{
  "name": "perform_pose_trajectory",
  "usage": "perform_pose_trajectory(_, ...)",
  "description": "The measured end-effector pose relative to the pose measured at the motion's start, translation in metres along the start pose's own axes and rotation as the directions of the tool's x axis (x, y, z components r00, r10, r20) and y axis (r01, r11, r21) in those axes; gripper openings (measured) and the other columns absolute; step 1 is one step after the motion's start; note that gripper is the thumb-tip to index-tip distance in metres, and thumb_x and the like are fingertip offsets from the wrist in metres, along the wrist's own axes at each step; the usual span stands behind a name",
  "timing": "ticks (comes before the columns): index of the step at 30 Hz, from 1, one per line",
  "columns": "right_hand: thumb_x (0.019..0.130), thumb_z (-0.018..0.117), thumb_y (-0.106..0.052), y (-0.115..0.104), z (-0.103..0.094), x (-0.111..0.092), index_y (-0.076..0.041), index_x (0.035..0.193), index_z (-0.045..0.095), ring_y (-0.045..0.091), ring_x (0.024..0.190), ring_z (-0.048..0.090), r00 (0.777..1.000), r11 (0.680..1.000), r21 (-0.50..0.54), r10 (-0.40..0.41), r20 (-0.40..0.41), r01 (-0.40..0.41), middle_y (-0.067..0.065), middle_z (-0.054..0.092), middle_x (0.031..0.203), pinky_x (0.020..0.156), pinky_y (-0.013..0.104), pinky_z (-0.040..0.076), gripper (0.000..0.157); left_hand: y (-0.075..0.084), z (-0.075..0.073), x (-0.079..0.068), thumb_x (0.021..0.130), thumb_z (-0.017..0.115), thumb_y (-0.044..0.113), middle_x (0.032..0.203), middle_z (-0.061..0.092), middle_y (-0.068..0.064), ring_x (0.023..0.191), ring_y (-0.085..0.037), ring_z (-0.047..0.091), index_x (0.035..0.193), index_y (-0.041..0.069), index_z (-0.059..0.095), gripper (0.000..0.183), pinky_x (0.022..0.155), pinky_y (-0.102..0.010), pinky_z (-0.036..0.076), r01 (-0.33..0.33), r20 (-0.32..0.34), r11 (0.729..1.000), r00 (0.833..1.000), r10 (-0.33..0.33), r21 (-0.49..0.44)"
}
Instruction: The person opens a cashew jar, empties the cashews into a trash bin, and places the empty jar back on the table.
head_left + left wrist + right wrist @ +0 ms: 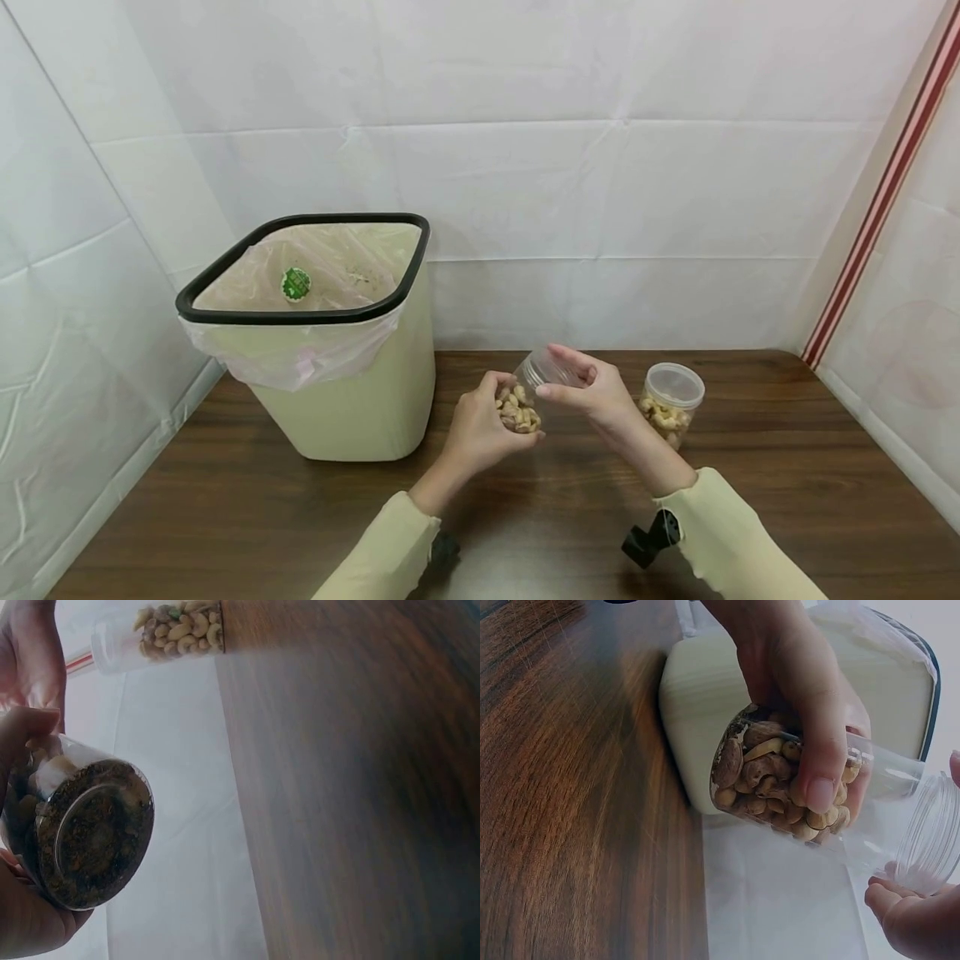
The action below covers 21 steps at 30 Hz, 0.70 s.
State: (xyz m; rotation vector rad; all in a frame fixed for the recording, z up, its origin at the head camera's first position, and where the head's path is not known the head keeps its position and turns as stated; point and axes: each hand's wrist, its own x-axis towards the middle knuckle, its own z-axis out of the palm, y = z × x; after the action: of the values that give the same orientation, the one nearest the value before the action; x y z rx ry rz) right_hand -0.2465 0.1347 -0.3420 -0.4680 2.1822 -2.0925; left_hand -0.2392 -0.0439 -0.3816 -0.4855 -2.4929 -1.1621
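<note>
Clear plastic cylindrical jar (522, 397) with nuts (769, 780) is above the brown wooden table (787, 433), grasped by curled fingers of the left hand (476, 425), its long axis tilting up rightward, where the right hand (596, 396) pinches the threaded end.

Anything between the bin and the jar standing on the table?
Yes: the head view shows the tilted nut jar there, over the table, in the grip of the left hand and right hand.
</note>
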Motion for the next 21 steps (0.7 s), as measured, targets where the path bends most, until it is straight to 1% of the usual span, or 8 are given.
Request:
perform_pose_trajectory(4,0.076,0.073,-0.015,-0.001,-0.001,-0.001,-0.003,0.137,0.039,0.027,0.133,0.025,1.000,1.000,-0.001,-0.006,0.015,0.006,0.013,0.033,0.143,0.106,0.048,0.021,0.071,0.000,-0.001,0.000,0.053,0.086,0.031,0.086,0.064,-0.003,0.077,-0.013,0.059,0.105,0.012,0.052,0.065,0.068,-0.026,0.048,0.009,0.033,0.999,0.999,-0.008,-0.032)
perform_pose_trajectory(6,0.076,0.073,-0.015,-0.002,-0.002,-0.002,-0.002,0.137,0.038,0.027,0.133,0.025,1.000,1.000,-0.001,-0.008,0.025,0.009,0.013,0.033,0.144,0.106,0.048,0.020,0.071,0.000,-0.003,0.000,0.054,0.086,0.032,0.087,0.064,-0.003,0.078,-0.012,0.059,0.106,0.012,0.052,0.065,0.068,-0.025,0.048,0.018,0.059,0.998,0.998,-0.014,-0.058)
perform_pose_trajectory(11,0.074,0.074,-0.013,-0.003,-0.003,-0.003,0.001,0.136,0.038,0.028,0.132,0.027,0.998,0.999,0.012,-0.030,0.062,0.029,0.016,0.034,0.142,0.106,0.048,0.021,0.073,-0.001,-0.007,0.000,0.056,0.086,0.030,0.091,0.063,-0.002,0.079,-0.010,0.059,0.108,0.012,0.052,0.064,0.067,-0.024,0.048,0.044,0.158,0.987,0.987,-0.018,-0.157)
perform_pose_trajectory(15,0.072,0.076,-0.013,-0.004,-0.005,-0.004,0.004,0.135,0.037,0.028,0.131,0.029,0.994,0.998,0.025,-0.055,0.094,0.053,0.019,0.036,0.141,0.105,0.047,0.021,0.076,-0.003,-0.010,0.000,0.057,0.086,0.028,0.093,0.062,-0.001,0.081,-0.010,0.058,0.107,0.011,0.052,0.062,0.069,-0.025,0.049,0.047,0.219,0.975,0.976,0.002,-0.219)
perform_pose_trajectory(18,0.071,0.078,-0.015,-0.005,-0.005,-0.005,0.006,0.134,0.038,0.028,0.131,0.029,0.992,0.998,0.023,-0.067,0.111,0.065,0.019,0.036,0.140,0.105,0.046,0.021,0.078,-0.004,-0.011,0.001,0.058,0.086,0.028,0.093,0.062,-0.001,0.081,-0.010,0.058,0.107,0.011,0.052,0.062,0.070,-0.026,0.048,0.037,0.241,0.970,0.970,0.022,-0.239)
perform_pose_trajectory(21,0.070,0.079,-0.017,-0.005,-0.006,-0.005,0.006,0.134,0.037,0.027,0.131,0.029,0.989,0.997,0.018,-0.075,0.126,0.073,0.020,0.036,0.140,0.105,0.041,0.022,0.080,-0.005,-0.013,0.000,0.058,0.086,0.028,0.093,0.061,-0.001,0.081,-0.011,0.057,0.108,0.010,0.052,0.063,0.070,-0.026,0.048,0.034,0.260,0.969,0.965,0.032,-0.246)
